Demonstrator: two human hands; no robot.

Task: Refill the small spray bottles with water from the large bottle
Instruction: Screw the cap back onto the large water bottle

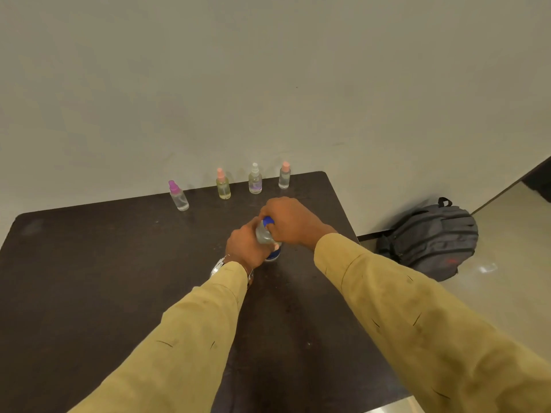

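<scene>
The large clear bottle (264,236) stands on the dark table (89,263) near its middle. My left hand (243,247) grips the bottle's body from the left. My right hand (287,220) is curled over its blue cap (269,220) from above. Several small spray bottles stand in a row along the table's far edge: one with a purple top (178,195), one with a pink top and yellowish liquid (223,184), one with a white top (255,179), and one with a pink top (284,176). All have their spray tops on.
A pale wall rises directly behind the table. A grey backpack (429,238) sits on the light floor to the right of the table, against the wall. A watch is on my left wrist (219,265).
</scene>
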